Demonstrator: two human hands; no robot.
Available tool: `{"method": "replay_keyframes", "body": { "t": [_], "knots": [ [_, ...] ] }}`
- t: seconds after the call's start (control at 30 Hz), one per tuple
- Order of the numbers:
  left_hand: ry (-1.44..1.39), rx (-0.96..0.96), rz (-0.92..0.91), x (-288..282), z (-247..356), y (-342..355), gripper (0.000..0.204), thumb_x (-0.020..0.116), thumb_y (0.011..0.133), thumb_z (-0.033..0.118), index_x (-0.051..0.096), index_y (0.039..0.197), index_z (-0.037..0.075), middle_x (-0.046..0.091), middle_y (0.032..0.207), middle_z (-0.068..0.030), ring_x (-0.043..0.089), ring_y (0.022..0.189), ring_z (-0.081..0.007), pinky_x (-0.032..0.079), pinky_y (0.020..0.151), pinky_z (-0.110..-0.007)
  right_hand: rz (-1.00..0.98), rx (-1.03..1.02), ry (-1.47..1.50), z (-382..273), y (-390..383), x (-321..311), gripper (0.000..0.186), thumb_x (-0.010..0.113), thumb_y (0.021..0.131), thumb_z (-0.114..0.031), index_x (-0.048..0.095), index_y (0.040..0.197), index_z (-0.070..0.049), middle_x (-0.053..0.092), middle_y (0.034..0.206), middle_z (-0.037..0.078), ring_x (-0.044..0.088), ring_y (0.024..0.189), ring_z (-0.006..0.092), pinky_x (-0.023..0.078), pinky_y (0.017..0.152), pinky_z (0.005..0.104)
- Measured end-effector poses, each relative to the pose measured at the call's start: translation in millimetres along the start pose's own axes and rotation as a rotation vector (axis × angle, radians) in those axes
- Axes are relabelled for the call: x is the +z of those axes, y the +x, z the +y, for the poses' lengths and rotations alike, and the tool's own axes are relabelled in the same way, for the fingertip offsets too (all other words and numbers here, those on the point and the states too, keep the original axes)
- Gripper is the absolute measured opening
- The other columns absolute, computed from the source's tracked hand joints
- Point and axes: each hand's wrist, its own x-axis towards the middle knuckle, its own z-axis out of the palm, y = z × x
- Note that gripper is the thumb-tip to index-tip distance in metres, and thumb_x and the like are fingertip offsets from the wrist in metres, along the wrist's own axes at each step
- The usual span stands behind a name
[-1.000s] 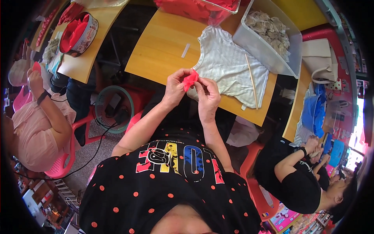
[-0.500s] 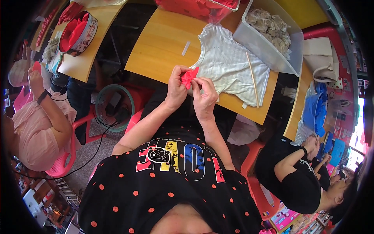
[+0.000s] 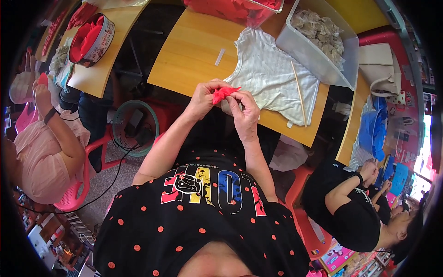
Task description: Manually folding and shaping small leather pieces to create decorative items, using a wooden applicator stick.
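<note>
A small crumpled red piece of thin, soft material (image 3: 222, 94) is held up over the near edge of the wooden table (image 3: 180, 55). My left hand (image 3: 203, 100) pinches its left end. On its right end, the thumb and fingers of my right hand (image 3: 245, 113) are closed. Just beyond and to the right, a white cloth shaped like a sleeveless shirt (image 3: 272, 64) lies spread on the tabletop. A thin wooden stick (image 3: 298, 92) rests across it. Left of the cloth is a narrow whitish strip (image 3: 219, 57).
A translucent bin (image 3: 318, 71) of crumpled beige pieces stands at the table's far right; a clear container of red pieces (image 3: 226, 9) is at the far edge. Left are a round tin (image 3: 104, 46) and teal basket (image 3: 118, 127). Co-workers sit at both sides.
The red piece has turned from upright to more sideways, its tip now pointing right. My left hand has rolled over slightly and moved a little left; both hands keep their pinch.
</note>
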Motion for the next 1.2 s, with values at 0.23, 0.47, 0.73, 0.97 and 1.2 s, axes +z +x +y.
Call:
{"method": "replay_keyframes", "body": {
  "t": [0.23, 0.47, 0.73, 0.97, 1.2],
  "knots": [
    [-0.035, 0.035, 0.057, -2, 8, -3, 0.009, 0.067, 0.081, 0.003, 0.066, 0.09, -0.001, 0.061, 0.095, -0.0039, 0.058, 0.084, -0.0113, 0.049, 0.074, -0.025, 0.013, 0.096, 0.021, -19, -1, 2, 0.008, 0.066, 0.08, -0.001, 0.061, 0.086, 0.002, 0.061, 0.083, 0.008, 0.057, 0.075, 0.0152, 0.045, 0.069, 0.0251],
    [-0.091, 0.15, 0.144, 11, 0, -4, 0.013, 0.067, 0.081, 0.001, 0.062, 0.093, -0.001, 0.066, 0.098, -0.0066, 0.06, 0.084, -0.0115, 0.049, 0.077, -0.025, 0.019, -0.024, -0.022, -19, 1, 2, 0.008, 0.065, 0.081, 0.001, 0.06, 0.087, 0.002, 0.06, 0.083, 0.01, 0.058, 0.065, 0.0179, 0.046, 0.06, 0.0273],
    [-0.284, 0.207, 0.256, 27, -1, -4, 0.015, 0.068, 0.081, -0.001, 0.055, 0.09, 0.001, 0.064, 0.091, -0.0056, 0.06, 0.084, -0.0119, 0.049, 0.078, -0.025, 0.086, 0.098, -0.032, -14, -1, 0, 0.007, 0.064, 0.082, -0.001, 0.06, 0.086, 0.002, 0.061, 0.083, 0.01, 0.059, 0.068, 0.0179, 0.046, 0.062, 0.0275],
    [-0.182, 0.209, 0.275, 31, 0, 1, 0.024, 0.068, 0.081, 0.0, 0.059, 0.103, -0.001, 0.064, 0.09, -0.0042, 0.059, 0.084, -0.009, 0.048, 0.077, -0.023, 0.138, 0.216, 0.015, -10, 2, -4, 0.007, 0.064, 0.082, -0.002, 0.06, 0.085, 0.003, 0.061, 0.082, 0.01, 0.059, 0.069, 0.0169, 0.046, 0.063, 0.0265],
    [-0.075, 0.056, 0.135, 19, -10, 1, 0.022, 0.067, 0.082, 0.005, 0.065, 0.103, -0.002, 0.064, 0.092, -0.0027, 0.056, 0.08, -0.0073, 0.046, 0.071, -0.022, 0.054, -0.015, -0.061, -12, 1, -6, 0.008, 0.063, 0.08, 0.002, 0.059, 0.087, 0.002, 0.06, 0.085, 0.011, 0.059, 0.07, 0.0211, 0.048, 0.063, 0.029]
  ]
}}
